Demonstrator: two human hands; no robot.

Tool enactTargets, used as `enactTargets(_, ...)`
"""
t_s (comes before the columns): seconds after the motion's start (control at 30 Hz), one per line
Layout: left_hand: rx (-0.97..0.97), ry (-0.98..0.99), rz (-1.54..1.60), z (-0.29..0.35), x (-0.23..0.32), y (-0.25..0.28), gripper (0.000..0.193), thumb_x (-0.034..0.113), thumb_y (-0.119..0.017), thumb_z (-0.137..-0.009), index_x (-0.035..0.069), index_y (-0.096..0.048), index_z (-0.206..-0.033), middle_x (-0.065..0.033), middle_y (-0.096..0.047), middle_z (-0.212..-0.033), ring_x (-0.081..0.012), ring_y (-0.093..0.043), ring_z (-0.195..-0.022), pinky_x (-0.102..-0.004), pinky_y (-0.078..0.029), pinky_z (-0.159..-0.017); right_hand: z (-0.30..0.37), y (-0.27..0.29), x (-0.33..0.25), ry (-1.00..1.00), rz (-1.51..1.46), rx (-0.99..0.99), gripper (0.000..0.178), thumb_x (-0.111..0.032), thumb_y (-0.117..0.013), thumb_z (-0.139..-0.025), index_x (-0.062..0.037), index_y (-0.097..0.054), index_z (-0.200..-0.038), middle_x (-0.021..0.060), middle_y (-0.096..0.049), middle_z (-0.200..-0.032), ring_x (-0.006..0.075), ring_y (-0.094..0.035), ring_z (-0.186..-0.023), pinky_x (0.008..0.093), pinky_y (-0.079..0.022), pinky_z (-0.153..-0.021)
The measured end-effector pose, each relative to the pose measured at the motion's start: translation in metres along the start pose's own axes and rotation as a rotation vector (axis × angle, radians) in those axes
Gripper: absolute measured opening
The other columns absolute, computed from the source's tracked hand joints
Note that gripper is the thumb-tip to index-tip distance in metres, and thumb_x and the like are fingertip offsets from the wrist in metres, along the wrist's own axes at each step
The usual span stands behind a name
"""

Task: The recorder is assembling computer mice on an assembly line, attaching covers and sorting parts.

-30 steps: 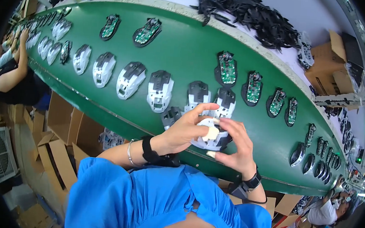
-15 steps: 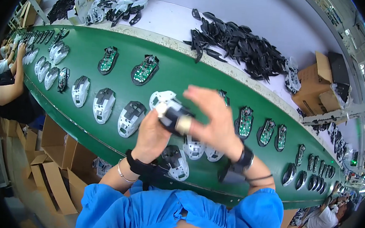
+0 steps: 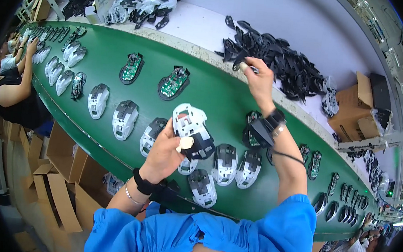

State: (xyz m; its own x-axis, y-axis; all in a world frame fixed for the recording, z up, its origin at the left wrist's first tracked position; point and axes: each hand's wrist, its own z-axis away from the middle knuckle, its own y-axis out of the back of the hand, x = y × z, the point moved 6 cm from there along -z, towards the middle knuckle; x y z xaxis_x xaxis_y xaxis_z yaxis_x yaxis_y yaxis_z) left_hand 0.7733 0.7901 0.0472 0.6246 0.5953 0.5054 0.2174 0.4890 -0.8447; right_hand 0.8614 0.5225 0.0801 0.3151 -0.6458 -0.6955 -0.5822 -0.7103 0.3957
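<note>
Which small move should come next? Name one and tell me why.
Probably bring the right hand down toward the shell with the curved black part. That hand appears to pinch the part at the edge of the black pile, while the left hand holds the white-and-black shell above the green bench.

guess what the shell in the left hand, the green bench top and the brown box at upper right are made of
The shell in the left hand: probably moulded plastic, matt white and black, judging by its crisp cut-outs. The green bench top: smooth sheet, perhaps rubber or vinyl, with a soft sheen. The brown box: likely cardboard, dull, with folded flaps.
</note>
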Motion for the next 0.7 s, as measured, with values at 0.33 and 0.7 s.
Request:
enactTargets(0.33,-0.039,0.033,-0.001,-0.010,-0.023,-0.025,0.032,0.027,-0.052,-0.095,0.008,-0.051,-0.121,-0.0044,-0.058,-0.114,-0.0155,-0.058,-0.104,-0.0335,-0.049,-0.089,0.119,0.052,-0.128,-0.576,-0.768,-0.320,0.035,0.000,-0.063,-0.082,0.0039,-0.054,-0.115,0.0075,-0.063,-0.090,0.0116,-0.061,-0.075,0.0237,-0.051,-0.066)
enactTargets(0.7,-0.189,0.100,-0.042,0.017,-0.038,-0.051,0.043,0.039,-0.049,-0.095,0.006,-0.049,-0.122,-0.0062,-0.059,-0.113,-0.0168,-0.061,-0.100,-0.0335,-0.053,-0.086,0.134,0.062,-0.168,-0.613,-0.855,-0.441,0.052,0.006,-0.070,-0.073,0.0058,-0.051,-0.121,0.0040,-0.062,-0.082,0.0086,-0.061,-0.075,0.0211,-0.052,-0.068)
